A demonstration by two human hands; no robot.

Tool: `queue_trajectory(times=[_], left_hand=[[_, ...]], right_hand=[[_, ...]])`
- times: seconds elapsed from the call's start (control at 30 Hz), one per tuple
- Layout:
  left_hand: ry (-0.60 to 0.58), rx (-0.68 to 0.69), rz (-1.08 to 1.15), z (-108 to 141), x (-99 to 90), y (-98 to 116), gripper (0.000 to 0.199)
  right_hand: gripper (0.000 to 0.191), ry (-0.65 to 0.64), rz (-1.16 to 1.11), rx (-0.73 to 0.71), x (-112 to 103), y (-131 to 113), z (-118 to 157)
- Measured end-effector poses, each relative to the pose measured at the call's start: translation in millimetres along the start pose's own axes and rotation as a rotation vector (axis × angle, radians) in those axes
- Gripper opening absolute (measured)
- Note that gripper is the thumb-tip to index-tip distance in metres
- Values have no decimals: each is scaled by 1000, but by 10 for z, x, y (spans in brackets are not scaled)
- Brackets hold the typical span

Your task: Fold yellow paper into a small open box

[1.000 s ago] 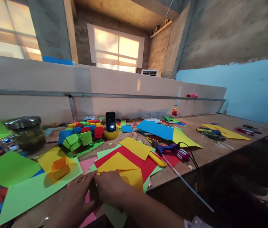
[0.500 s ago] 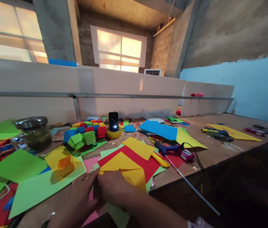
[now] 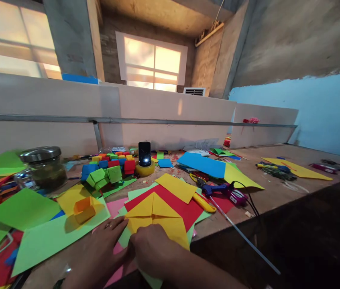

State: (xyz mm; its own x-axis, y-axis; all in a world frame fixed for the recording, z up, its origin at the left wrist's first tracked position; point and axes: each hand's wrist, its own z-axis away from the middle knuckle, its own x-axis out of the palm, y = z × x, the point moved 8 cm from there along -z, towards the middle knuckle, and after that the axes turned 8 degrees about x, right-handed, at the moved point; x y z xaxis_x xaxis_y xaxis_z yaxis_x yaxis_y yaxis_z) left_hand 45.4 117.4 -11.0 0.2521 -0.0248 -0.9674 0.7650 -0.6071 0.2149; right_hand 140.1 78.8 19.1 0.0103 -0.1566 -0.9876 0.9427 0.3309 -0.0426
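Observation:
A folded sheet of yellow paper lies in front of me, two corners turned in to a point with a crease down the middle. My left hand rests at its left edge, fingers stretched out and fingertips touching the paper. Beside it, my right hand is closed, its curled fingers on the sheet's near left part. Their grip is mostly hidden under the hand. Beneath the yellow sheet lie red paper and light green sheets. Another yellow piece sits just behind.
A yellow cutter and a blue glue gun with a long glue stick lie to the right. Paper cubes, a phone on a tape roll and a lidded glass jar stand behind. An orange paper box is at left.
My right hand has moved slightly right and toward me, uncovering more of the yellow sheet's folded point and centre crease. The left hand stays almost in place.

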Motion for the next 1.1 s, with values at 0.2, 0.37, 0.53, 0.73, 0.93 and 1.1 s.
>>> queue_trajectory(times=[0.2,0.37,0.53,0.73,0.93,1.1], left_hand=[[-41,-24,4,-1,-89,51,75],[-86,-14,-23,35,-112,101,79],[-45,-32,-30,31,-99,130,75],[-80,-86,-78,-19,-60,95,80],[-67,-29,-96,-25,1,138,79],[-66,105,6,25,143,264,67]], right_hand=[[16,-25,52,-41,38,-10,172],[19,-63,-26,-5,-115,161,417],[29,218,-375,47,-379,573,642],[32,329,-510,140,-375,1039,706],[39,354,-470,88,-224,1119,584],[65,258,-451,30,-68,1063,534]])
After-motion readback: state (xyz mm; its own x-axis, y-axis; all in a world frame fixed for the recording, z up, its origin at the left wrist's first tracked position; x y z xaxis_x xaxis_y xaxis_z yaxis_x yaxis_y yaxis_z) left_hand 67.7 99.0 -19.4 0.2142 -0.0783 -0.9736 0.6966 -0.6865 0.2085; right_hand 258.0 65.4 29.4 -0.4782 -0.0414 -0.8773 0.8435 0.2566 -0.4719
